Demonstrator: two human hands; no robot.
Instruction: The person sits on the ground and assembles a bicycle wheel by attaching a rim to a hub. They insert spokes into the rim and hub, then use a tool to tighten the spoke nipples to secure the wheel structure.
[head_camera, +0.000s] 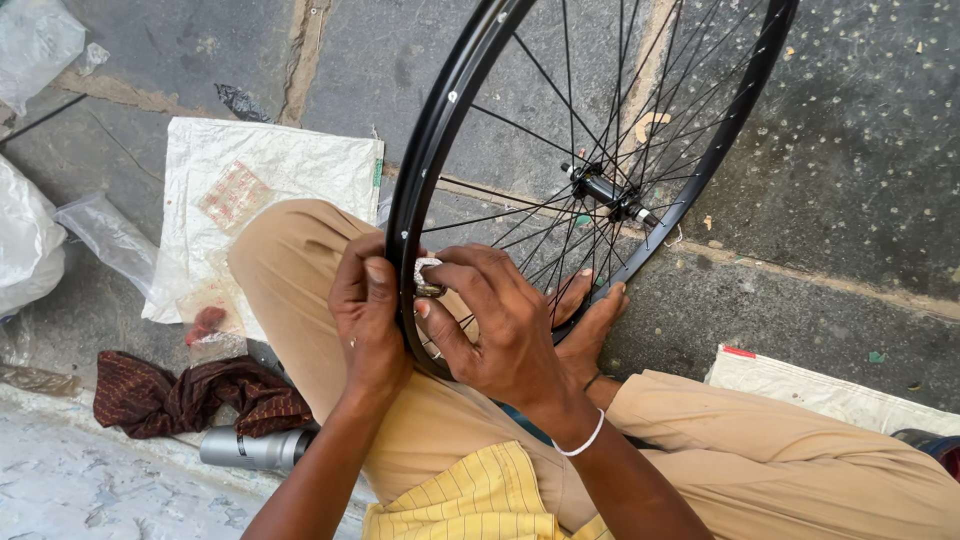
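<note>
Both hands work at the black bicycle wheel rim (420, 170) in frame centre — left hand (368, 315) wraps it, right hand (495, 320) fingers pinch a small metal tool (428, 280); I judge spoke adjusting, next needing a careful turn.

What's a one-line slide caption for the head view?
Seated person's left hand grips a black spoked wheel rim while the right hand presses a small metal tool against it.
</note>
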